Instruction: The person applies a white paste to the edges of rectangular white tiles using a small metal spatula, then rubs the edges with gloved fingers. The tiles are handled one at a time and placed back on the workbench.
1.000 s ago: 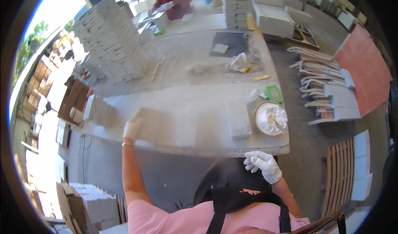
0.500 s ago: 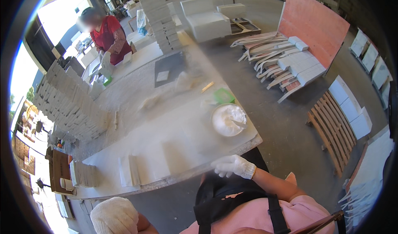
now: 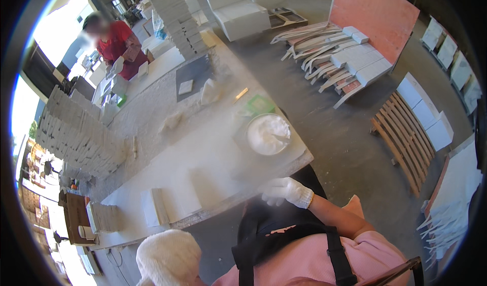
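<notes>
My right hand (image 3: 284,190), in a white glove, hovers at the near edge of the dusty white worktable (image 3: 167,149), its fingers loosely spread and holding nothing. Just beyond it lies a flat white slab (image 3: 210,184). A round bowl of white paste (image 3: 268,134) stands on the table's right end. My left hand (image 3: 167,258), also gloved, is raised close to the camera at the lower edge; only its back shows, and its fingers are hidden. Small white tiles (image 3: 154,207) stand on edge to the left of the slab.
Tall rows of stacked white tiles (image 3: 76,134) line the table's left side. A green pad (image 3: 260,103) lies behind the bowl. A person in red (image 3: 114,40) works at the far end. White strips and a pink board (image 3: 375,12) lean on the floor to the right.
The view has swung round to the right. My left hand has left the slab and come up near the camera. My right hand has moved to the table's edge.
</notes>
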`<state>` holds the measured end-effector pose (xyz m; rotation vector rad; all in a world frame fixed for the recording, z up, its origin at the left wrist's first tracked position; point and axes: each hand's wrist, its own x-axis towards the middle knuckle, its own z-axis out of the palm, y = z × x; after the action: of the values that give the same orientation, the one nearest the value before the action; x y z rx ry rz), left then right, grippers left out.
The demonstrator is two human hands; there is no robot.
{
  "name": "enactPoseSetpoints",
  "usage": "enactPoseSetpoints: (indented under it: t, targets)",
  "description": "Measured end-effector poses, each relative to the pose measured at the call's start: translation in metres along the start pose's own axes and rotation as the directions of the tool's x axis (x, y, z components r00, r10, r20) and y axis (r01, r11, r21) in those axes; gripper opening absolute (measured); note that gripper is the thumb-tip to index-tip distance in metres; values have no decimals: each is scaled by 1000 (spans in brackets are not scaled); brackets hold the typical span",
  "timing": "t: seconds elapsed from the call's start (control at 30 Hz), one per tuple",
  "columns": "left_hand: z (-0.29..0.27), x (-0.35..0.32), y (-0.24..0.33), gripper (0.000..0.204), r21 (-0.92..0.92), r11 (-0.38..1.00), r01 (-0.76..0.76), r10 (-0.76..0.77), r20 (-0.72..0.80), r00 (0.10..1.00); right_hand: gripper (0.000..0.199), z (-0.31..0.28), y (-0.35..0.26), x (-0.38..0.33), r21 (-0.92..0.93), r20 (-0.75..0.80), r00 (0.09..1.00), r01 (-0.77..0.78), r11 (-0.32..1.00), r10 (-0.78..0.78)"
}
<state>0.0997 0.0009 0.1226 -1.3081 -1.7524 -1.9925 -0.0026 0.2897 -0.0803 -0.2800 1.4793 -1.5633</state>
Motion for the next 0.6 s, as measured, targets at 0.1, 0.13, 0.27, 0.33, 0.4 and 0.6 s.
enactPoseSetpoints:
  t: [0.1, 0.13, 0.27, 0.33, 0.4, 0.6]
  targets:
    - [-3, -29, -10, 63, 324, 918, 230, -121, -323, 939, 39, 3, -7, 0, 40, -30, 999, -12, 999, 14]
    - [-4, -40, -17, 60, 424, 763, 487, -250, -502, 828, 38, 3, -9, 1, 40, -44, 999, -4, 999, 5]
    - [-5, -76, -89, 52, 355, 350, 867, -343, -812, 472, 38, 0, -15, 3, 49, -263, 960, 115, 992, -99]
    - [3, -87, -116, 54, 530, 218, 819, -311, -758, 573, 42, -4, -17, 8, 16, -341, 926, 176, 984, -160]
    - [9, -87, -148, 56, 690, 91, 718, -336, -657, 675, 49, -6, -19, 16, -34, -382, 901, 209, 977, -206]
    - [-46, -55, -238, 60, 882, -61, 467, -434, -445, 783, 63, 5, -14, 37, -166, -256, 938, 194, 967, -232]
